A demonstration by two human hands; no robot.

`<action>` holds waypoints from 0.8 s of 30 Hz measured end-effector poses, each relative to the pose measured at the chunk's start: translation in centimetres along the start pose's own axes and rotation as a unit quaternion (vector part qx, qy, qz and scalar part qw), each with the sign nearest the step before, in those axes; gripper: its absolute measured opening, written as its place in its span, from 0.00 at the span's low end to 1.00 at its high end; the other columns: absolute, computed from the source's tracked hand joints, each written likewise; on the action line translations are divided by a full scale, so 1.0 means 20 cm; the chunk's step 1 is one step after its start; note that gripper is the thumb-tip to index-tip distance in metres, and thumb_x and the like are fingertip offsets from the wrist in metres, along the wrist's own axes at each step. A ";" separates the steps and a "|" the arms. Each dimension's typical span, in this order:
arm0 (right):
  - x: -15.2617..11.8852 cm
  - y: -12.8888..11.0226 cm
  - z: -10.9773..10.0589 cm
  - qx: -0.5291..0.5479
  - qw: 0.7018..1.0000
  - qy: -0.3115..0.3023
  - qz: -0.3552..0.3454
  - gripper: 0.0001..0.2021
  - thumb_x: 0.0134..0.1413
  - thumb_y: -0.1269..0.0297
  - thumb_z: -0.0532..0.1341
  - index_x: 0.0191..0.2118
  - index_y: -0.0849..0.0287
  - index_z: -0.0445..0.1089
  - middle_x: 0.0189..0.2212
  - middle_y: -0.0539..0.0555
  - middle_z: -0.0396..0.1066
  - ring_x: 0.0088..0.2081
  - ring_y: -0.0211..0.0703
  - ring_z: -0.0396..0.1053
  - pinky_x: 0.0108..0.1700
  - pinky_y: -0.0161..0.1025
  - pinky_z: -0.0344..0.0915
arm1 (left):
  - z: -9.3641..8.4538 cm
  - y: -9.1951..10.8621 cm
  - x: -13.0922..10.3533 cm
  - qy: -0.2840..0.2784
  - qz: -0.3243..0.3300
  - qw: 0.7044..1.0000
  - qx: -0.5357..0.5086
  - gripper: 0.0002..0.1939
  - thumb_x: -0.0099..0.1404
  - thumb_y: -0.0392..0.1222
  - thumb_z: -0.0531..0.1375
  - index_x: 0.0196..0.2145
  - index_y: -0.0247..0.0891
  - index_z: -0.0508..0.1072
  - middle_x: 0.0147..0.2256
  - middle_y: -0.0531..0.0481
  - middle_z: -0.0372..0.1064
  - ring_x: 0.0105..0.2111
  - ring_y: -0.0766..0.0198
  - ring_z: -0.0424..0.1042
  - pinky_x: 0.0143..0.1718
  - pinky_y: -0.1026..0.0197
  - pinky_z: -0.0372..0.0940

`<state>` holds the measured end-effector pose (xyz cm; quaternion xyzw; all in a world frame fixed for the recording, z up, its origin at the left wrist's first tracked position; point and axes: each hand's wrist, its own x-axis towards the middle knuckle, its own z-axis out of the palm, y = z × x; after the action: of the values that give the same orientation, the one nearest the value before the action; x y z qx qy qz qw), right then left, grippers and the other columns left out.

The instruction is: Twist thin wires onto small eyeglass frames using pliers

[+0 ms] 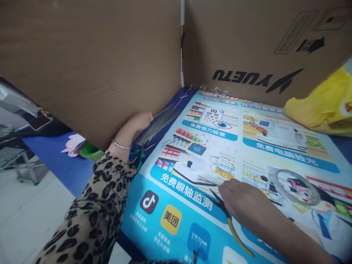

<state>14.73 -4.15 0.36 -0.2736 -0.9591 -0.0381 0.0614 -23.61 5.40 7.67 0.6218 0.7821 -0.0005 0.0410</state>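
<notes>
My left hand [143, 120] reaches over a bundle of thin straight metal wires [159, 126] lying on the blue surface beside the cardboard wall. Its fingers look closed and are mostly hidden; a blurred thin streak runs out from them. My right hand [236, 196] rests low over the printed poster [192, 198], its fingers pinched on a few thin wires [206, 181] that stick out to the left. Beside and partly under this hand lies a pair of pliers [233, 229] with a yellow handle. Bent wire pieces [224, 161] lie on the poster just beyond.
Cardboard walls stand at the left [96, 66] and back [247, 44]. A yellow bag [321, 104] sits at the right. A teal-handled tool [141, 159] lies near my left wrist. Small wire pieces [209, 89] gather in the far corner. A green bowl [90, 151] stands outside the left wall.
</notes>
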 end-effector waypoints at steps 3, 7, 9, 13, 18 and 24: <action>0.00 0.00 0.00 -0.002 1.000 0.003 -0.005 0.09 0.49 0.78 0.54 0.28 0.56 0.60 0.24 0.49 0.63 0.27 0.41 0.60 0.30 0.39 0.49 | 0.05 -0.01 0.03 -0.022 -0.006 0.998 -0.059 0.14 0.62 0.34 0.47 0.36 0.32 0.72 0.32 0.44 0.74 0.27 0.66 0.72 0.28 0.67 0.62; 0.00 0.00 0.00 0.000 1.000 0.003 -0.006 0.09 0.50 0.79 0.52 0.28 0.56 0.61 0.24 0.50 0.63 0.26 0.42 0.61 0.30 0.39 0.49 | 0.09 -0.03 0.05 -0.032 -0.018 0.992 -0.118 0.12 0.63 0.35 0.47 0.36 0.33 0.70 0.30 0.46 0.74 0.21 0.70 0.69 0.23 0.68 0.59; 0.00 0.00 -0.01 0.000 1.000 0.009 -0.006 0.10 0.49 0.79 0.52 0.27 0.55 0.60 0.24 0.50 0.63 0.26 0.42 0.61 0.30 0.39 0.49 | 0.11 -0.04 0.06 -0.034 -0.022 0.990 -0.136 0.11 0.62 0.36 0.49 0.35 0.33 0.70 0.28 0.47 0.74 0.20 0.70 0.68 0.23 0.68 0.59; 0.01 0.00 -0.01 -0.003 1.000 0.018 -0.009 0.10 0.48 0.80 0.52 0.27 0.55 0.60 0.23 0.50 0.63 0.25 0.43 0.61 0.29 0.39 0.48 | 0.13 -0.06 0.08 -0.044 -0.033 0.985 -0.164 0.08 0.61 0.35 0.50 0.34 0.34 0.69 0.28 0.46 0.74 0.20 0.68 0.69 0.23 0.67 0.60; 0.00 -0.01 -0.01 -0.010 1.000 0.014 -0.005 0.10 0.48 0.80 0.52 0.27 0.55 0.60 0.23 0.50 0.63 0.25 0.43 0.61 0.30 0.39 0.49 | 0.15 -0.06 0.10 -0.042 -0.039 0.982 -0.179 0.08 0.61 0.35 0.50 0.36 0.33 0.68 0.31 0.43 0.75 0.24 0.65 0.73 0.24 0.66 0.62; 0.00 0.00 0.00 0.000 1.000 0.000 0.001 0.09 0.50 0.79 0.52 0.28 0.55 0.60 0.24 0.50 0.64 0.26 0.42 0.62 0.30 0.39 0.49 | 0.14 -0.09 0.12 -0.017 -0.021 0.988 -0.151 0.08 0.58 0.34 0.53 0.34 0.34 0.71 0.33 0.44 0.75 0.27 0.65 0.73 0.28 0.65 0.62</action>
<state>14.73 -4.27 0.36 -0.2747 -0.9588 -0.0384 0.0609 -25.73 7.20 4.61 0.5917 0.7854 0.1061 0.1476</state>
